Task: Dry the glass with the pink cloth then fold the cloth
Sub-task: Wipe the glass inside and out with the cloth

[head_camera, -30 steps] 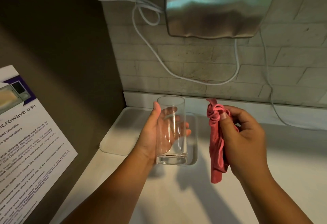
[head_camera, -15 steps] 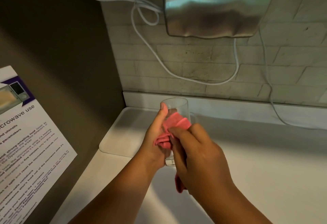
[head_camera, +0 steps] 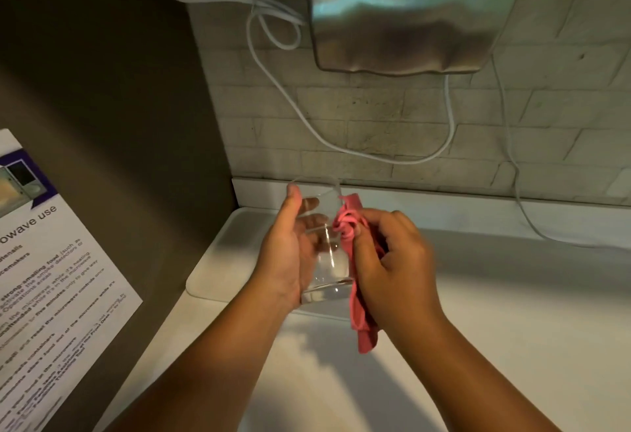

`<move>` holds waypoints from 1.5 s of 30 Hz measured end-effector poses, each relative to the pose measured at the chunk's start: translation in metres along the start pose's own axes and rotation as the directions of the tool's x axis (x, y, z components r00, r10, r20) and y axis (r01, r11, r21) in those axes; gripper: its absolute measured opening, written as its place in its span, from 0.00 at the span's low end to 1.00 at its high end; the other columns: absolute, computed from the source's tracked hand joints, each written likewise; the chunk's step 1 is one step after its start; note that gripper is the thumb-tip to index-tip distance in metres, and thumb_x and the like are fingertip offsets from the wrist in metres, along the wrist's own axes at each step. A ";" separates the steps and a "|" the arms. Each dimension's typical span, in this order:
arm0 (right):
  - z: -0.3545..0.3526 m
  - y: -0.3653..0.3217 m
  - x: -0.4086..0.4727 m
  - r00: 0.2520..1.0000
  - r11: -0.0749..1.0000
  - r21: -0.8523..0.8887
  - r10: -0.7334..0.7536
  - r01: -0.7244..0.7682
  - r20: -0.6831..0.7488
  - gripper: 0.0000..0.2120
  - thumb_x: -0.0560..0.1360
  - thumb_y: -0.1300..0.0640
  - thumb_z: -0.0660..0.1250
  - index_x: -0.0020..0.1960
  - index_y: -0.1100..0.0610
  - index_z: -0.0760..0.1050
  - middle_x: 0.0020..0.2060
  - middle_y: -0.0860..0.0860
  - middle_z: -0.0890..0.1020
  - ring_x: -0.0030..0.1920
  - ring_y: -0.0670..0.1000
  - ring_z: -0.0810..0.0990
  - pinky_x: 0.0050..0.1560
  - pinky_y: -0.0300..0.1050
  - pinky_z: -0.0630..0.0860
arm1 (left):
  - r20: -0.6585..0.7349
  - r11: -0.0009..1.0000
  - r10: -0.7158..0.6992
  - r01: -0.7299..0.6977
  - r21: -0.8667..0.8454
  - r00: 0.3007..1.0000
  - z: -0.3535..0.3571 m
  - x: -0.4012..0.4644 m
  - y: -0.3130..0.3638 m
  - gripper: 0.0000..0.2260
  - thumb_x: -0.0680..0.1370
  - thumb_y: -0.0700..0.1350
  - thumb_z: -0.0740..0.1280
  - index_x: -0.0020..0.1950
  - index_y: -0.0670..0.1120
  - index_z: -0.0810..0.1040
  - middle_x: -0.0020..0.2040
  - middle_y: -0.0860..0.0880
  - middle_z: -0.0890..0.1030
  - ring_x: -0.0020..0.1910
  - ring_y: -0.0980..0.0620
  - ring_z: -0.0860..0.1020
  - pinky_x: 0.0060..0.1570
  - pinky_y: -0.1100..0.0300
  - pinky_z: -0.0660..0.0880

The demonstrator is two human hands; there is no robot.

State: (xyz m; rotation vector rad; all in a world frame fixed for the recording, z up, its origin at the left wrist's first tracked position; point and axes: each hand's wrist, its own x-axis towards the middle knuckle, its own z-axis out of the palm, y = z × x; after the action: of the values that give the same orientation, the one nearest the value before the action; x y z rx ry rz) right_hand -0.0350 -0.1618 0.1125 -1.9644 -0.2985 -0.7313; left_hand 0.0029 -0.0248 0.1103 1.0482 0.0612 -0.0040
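Observation:
A clear drinking glass [head_camera: 326,261] is held upright above the white counter, gripped from its left side by my left hand [head_camera: 285,254]. My right hand [head_camera: 392,264] clutches a bunched pink cloth [head_camera: 355,237] and presses it against the right wall of the glass. The cloth's loose end hangs down below my right hand, past the base of the glass. Part of the cloth is hidden inside my fist.
A white tray [head_camera: 218,254] lies on the white counter [head_camera: 512,312] behind the hands. A steel hand dryer [head_camera: 409,11] hangs on the tiled wall, with white cables [head_camera: 307,114] looping below it. A printed microwave notice [head_camera: 44,278] is on the dark panel at left.
My right hand with the cloth has slid from in front of the glass to its right side. The glass stays in my left hand, and more of it shows.

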 end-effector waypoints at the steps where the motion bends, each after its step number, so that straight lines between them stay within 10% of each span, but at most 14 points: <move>1: 0.000 -0.002 -0.005 0.999 0.999 -0.003 -0.047 0.047 0.022 0.08 0.78 0.58 0.68 0.56 0.50 0.81 0.43 0.43 0.77 0.43 0.42 0.77 0.43 0.30 0.70 | 0.005 1.000 -0.011 0.011 0.002 1.000 -0.001 0.001 0.001 0.29 0.77 0.65 0.64 0.58 0.39 0.78 0.42 0.42 0.81 0.36 0.48 0.83 0.39 0.56 0.81; 5: 0.004 -0.016 -0.011 0.969 0.963 -0.161 -0.192 0.216 0.153 0.12 0.79 0.51 0.64 0.61 0.48 0.78 0.45 0.39 0.71 0.40 0.39 0.71 0.41 0.24 0.66 | 0.084 0.995 -0.098 0.096 0.020 0.992 -0.004 -0.003 -0.013 0.27 0.84 0.62 0.59 0.38 0.47 0.88 0.36 0.47 0.85 0.38 0.52 0.86 0.40 0.60 0.82; 9: 0.001 -0.013 0.013 0.983 0.963 -0.197 -0.172 0.181 0.064 0.11 0.78 0.55 0.66 0.59 0.51 0.81 0.44 0.43 0.73 0.40 0.44 0.73 0.40 0.28 0.65 | 0.056 0.997 -0.015 0.011 0.073 0.998 0.008 -0.013 -0.027 0.13 0.81 0.51 0.65 0.54 0.46 0.87 0.52 0.37 0.87 0.52 0.43 0.83 0.54 0.49 0.80; 12: -0.004 -0.006 0.030 0.994 0.994 -0.090 -0.068 0.060 -0.090 0.09 0.78 0.58 0.68 0.57 0.51 0.82 0.44 0.47 0.80 0.42 0.42 0.76 0.43 0.26 0.68 | 0.064 0.999 -0.016 0.014 0.029 0.998 0.011 -0.017 -0.030 0.26 0.78 0.63 0.64 0.63 0.43 0.83 0.60 0.32 0.83 0.57 0.39 0.80 0.62 0.38 0.75; 20: -0.005 -0.013 0.003 0.998 0.997 -0.038 -0.066 0.065 -0.011 0.07 0.79 0.57 0.68 0.55 0.50 0.81 0.42 0.41 0.76 0.42 0.41 0.76 0.42 0.27 0.69 | 0.037 1.000 -0.013 0.012 0.017 0.999 0.004 -0.002 -0.014 0.30 0.85 0.62 0.55 0.54 0.39 0.85 0.43 0.43 0.88 0.43 0.51 0.87 0.42 0.61 0.83; 27: -0.001 -0.029 -0.003 0.959 0.921 -0.275 -0.247 0.276 0.137 0.11 0.79 0.55 0.67 0.60 0.55 0.81 0.46 0.48 0.78 0.39 0.43 0.71 0.42 0.24 0.63 | 0.109 0.998 -0.015 0.008 0.068 0.994 0.004 -0.010 -0.023 0.17 0.80 0.55 0.65 0.37 0.51 0.88 0.35 0.49 0.85 0.37 0.54 0.85 0.37 0.61 0.81; 30: 0.000 -0.032 0.011 0.964 0.928 -0.264 -0.248 0.265 0.095 0.14 0.78 0.51 0.62 0.58 0.54 0.81 0.45 0.48 0.77 0.37 0.46 0.74 0.36 0.32 0.69 | 0.074 0.997 -0.022 0.016 0.077 0.997 0.006 -0.014 -0.028 0.14 0.82 0.48 0.64 0.43 0.49 0.87 0.40 0.46 0.86 0.42 0.49 0.84 0.40 0.57 0.82; 34: -0.004 -0.020 0.036 0.995 0.995 -0.088 -0.052 0.045 -0.083 0.08 0.78 0.56 0.67 0.54 0.52 0.83 0.43 0.47 0.80 0.40 0.47 0.78 0.41 0.40 0.74 | 0.061 0.998 -0.042 0.038 0.059 0.997 0.010 -0.020 -0.023 0.28 0.77 0.63 0.63 0.63 0.42 0.83 0.54 0.33 0.85 0.53 0.41 0.84 0.54 0.46 0.80; 37: -0.012 -0.010 0.045 0.951 0.920 0.298 0.294 -0.254 -0.096 0.05 0.78 0.53 0.70 0.48 0.49 0.84 0.38 0.45 0.85 0.39 0.44 0.83 0.41 0.41 0.78 | 0.050 0.998 -0.059 0.061 -0.027 0.997 0.003 -0.017 -0.020 0.31 0.76 0.65 0.62 0.62 0.39 0.80 0.45 0.38 0.84 0.41 0.42 0.85 0.42 0.50 0.83; 45: -0.054 0.022 0.030 0.846 0.693 0.608 0.529 -0.386 -0.066 0.05 0.78 0.56 0.70 0.50 0.54 0.85 0.38 0.49 0.86 0.36 0.45 0.81 0.37 0.39 0.76 | 0.002 0.982 -0.163 0.162 -0.097 0.987 -0.019 -0.012 -0.006 0.23 0.84 0.62 0.56 0.65 0.45 0.74 0.46 0.38 0.85 0.45 0.37 0.85 0.52 0.44 0.81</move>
State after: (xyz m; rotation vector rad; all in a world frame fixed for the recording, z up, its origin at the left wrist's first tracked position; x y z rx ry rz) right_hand -0.0202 -0.2223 0.1327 -1.2652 0.1260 -0.4556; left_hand -0.0097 -0.0114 0.0964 0.9440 0.1507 -0.1450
